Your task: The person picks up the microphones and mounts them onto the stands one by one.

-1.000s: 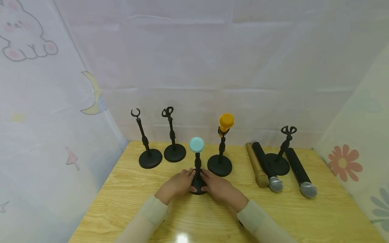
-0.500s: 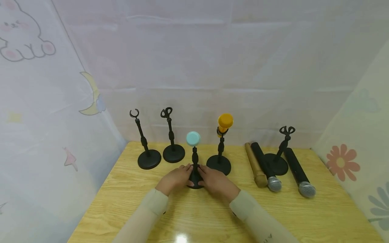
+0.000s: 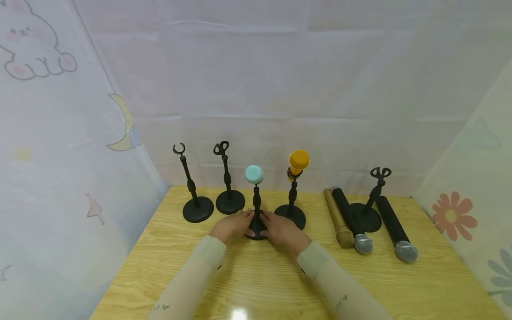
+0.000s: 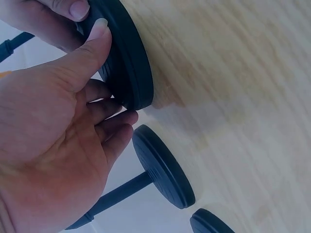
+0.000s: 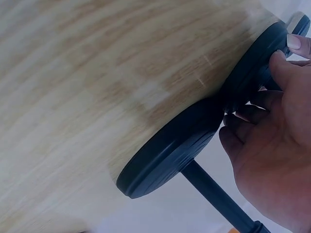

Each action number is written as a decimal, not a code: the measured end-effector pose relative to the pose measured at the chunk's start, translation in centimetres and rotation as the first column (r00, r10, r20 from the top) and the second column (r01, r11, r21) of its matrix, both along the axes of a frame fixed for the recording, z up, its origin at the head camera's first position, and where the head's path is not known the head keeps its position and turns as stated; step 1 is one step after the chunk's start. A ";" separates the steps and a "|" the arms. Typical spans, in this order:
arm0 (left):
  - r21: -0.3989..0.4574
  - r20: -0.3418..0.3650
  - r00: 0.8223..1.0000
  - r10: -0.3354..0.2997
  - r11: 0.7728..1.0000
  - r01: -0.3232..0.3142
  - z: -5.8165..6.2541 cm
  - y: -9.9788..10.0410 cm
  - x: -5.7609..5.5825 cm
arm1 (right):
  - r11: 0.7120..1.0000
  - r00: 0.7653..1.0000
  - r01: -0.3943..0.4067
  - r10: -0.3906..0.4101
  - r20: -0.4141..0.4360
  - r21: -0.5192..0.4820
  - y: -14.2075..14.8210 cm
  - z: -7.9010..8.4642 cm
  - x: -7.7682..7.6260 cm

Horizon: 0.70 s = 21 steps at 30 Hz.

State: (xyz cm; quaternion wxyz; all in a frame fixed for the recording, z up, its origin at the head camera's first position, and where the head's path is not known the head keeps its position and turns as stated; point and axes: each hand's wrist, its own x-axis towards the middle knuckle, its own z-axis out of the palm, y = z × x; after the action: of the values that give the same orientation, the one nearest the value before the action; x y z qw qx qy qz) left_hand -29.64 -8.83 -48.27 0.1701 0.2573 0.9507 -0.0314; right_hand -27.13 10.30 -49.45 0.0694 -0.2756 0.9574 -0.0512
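In the head view a black desktop microphone stand (image 3: 256,231) stands upright mid-table, topped by a teal microphone (image 3: 254,174). My left hand (image 3: 233,223) holds the left side of its round base and my right hand (image 3: 282,227) the right side. In the left wrist view the left thumb (image 4: 98,36) lies on the base (image 4: 138,63), with the fingers bent along its rim. From the right wrist the right hand's fingers curl at the rim, close to the neighbouring stand base (image 5: 170,145). Behind and to the right, a second stand (image 3: 293,215) carries an orange microphone (image 3: 299,160).
Two bare stands, one with a C-shaped clip (image 3: 198,209) and one with a looped clip (image 3: 230,202), stand at back left. On the right lie a gold microphone (image 3: 339,222) and two black microphones (image 3: 352,218) (image 3: 394,222) around another bare stand (image 3: 366,218).
Both hands have moved the teal microphone's stand away from me, toward the back of the table and nearer the orange microphone's stand. The other stands and microphones have stayed put.
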 end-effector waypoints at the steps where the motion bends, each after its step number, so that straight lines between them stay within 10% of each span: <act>1: -0.001 0.009 1.000 0.008 1.000 -0.008 0.0 0.0 -0.2 | 1.000 1.000 0.007 -0.007 0.010 0.003 -0.1 0.0 -0.2; 21: 0.044 0.054 0.997 0.052 0.998 -0.054 0.9 0.4 -1.7 | 1.000 0.995 0.020 -0.018 0.099 -0.021 0.5 0.1 -2.5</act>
State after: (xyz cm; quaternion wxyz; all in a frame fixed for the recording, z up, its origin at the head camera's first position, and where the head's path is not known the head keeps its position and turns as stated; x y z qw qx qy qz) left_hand -31.29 -8.43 -47.39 0.1897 0.2365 0.9529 0.0017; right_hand -29.66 10.77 -49.31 0.1133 -0.2643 0.9548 -0.0757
